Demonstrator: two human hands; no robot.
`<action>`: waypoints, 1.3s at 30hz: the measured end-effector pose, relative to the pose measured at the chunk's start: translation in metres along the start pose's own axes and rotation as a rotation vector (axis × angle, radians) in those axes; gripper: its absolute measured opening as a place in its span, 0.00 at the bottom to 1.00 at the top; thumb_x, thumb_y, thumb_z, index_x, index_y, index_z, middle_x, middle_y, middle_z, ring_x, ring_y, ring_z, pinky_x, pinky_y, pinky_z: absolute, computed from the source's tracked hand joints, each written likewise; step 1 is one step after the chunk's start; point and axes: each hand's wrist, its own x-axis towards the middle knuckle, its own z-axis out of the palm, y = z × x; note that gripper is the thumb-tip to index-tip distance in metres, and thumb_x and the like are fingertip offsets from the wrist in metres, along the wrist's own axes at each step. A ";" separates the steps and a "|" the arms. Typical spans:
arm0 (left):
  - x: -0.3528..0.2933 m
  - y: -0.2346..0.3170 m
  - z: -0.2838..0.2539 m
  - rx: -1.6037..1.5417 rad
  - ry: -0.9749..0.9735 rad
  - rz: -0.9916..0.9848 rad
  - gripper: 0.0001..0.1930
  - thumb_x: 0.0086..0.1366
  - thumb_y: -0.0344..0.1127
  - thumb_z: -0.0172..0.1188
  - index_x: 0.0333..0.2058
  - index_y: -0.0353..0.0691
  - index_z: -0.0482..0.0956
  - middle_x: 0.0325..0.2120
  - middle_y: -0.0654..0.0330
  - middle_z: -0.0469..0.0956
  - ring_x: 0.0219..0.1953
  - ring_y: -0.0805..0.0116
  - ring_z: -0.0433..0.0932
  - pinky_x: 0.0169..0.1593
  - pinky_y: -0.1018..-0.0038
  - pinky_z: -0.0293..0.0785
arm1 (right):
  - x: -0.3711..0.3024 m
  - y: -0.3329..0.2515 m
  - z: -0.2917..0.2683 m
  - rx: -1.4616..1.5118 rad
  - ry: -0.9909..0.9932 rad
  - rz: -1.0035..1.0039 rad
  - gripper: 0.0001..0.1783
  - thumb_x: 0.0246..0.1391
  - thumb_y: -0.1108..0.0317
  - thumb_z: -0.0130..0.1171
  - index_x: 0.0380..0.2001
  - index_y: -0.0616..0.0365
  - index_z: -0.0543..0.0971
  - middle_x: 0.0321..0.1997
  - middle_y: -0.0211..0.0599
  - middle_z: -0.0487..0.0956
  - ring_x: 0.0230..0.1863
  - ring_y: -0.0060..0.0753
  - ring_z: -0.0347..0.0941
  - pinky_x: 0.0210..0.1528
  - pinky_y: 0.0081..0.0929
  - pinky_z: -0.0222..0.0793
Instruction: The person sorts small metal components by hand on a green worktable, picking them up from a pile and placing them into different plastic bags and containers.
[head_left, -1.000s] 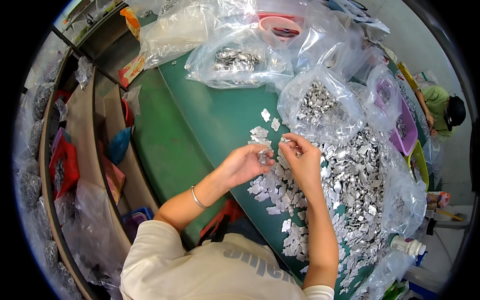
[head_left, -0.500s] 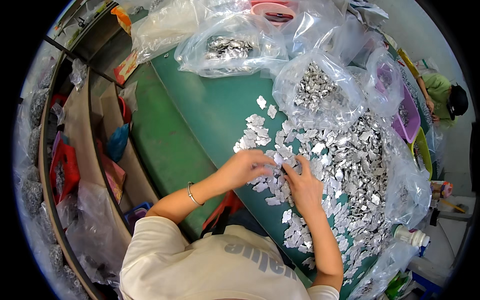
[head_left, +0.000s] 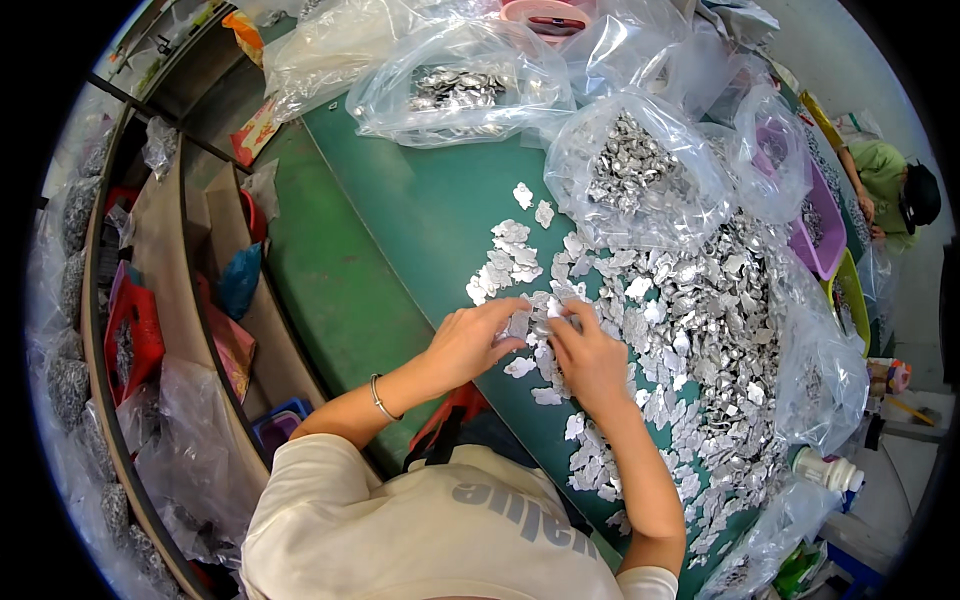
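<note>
One silver-piece heap seemingly outstanding, small cluster left of it; left hand, right hand: fingers half-curled, grip unclear.

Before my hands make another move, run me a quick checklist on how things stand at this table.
1. Both hands in view: ok. The left hand and right hand are close together over the table.
2. A piece secure in either grip: cannot tell; fingers and silvery pieces overlap.
3. Bare surface around the fingertips: not ok. Loose pieces lie close by, and the large pile is to the right.
4. Small cluster apart from the two single pieces beyond it: ok.
5. White bottle away from both hands: ok, it's far right.
</note>
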 end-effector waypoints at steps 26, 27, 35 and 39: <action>0.093 -0.007 0.028 0.384 -0.025 0.088 0.14 0.53 0.36 0.62 0.40 0.43 0.76 0.31 0.59 0.76 0.30 0.55 0.77 0.32 0.63 0.73 | 0.014 0.043 -0.028 0.036 0.180 0.255 0.12 0.52 0.72 0.53 0.41 0.52 0.79 0.21 0.36 0.73 0.19 0.33 0.72 0.23 0.29 0.67; 0.092 -0.009 0.024 0.389 -0.020 0.086 0.14 0.53 0.35 0.62 0.40 0.43 0.76 0.30 0.58 0.76 0.30 0.55 0.77 0.31 0.63 0.73 | 0.016 0.040 -0.027 -0.070 0.103 0.240 0.12 0.51 0.72 0.54 0.40 0.52 0.79 0.23 0.38 0.74 0.20 0.36 0.73 0.23 0.30 0.68; 0.079 0.005 0.018 -0.110 -0.073 -0.012 0.13 0.55 0.33 0.61 0.40 0.44 0.76 0.27 0.58 0.77 0.24 0.58 0.77 0.28 0.65 0.71 | 0.014 0.048 -0.021 -0.003 0.197 0.251 0.06 0.51 0.71 0.55 0.33 0.55 0.77 0.29 0.39 0.76 0.25 0.44 0.75 0.25 0.35 0.68; 0.078 0.008 0.037 0.135 0.005 0.218 0.12 0.55 0.35 0.61 0.39 0.45 0.77 0.27 0.59 0.76 0.23 0.57 0.76 0.27 0.65 0.71 | 0.010 0.042 -0.030 0.152 0.255 0.308 0.06 0.53 0.68 0.56 0.34 0.57 0.77 0.29 0.39 0.77 0.26 0.47 0.74 0.26 0.37 0.67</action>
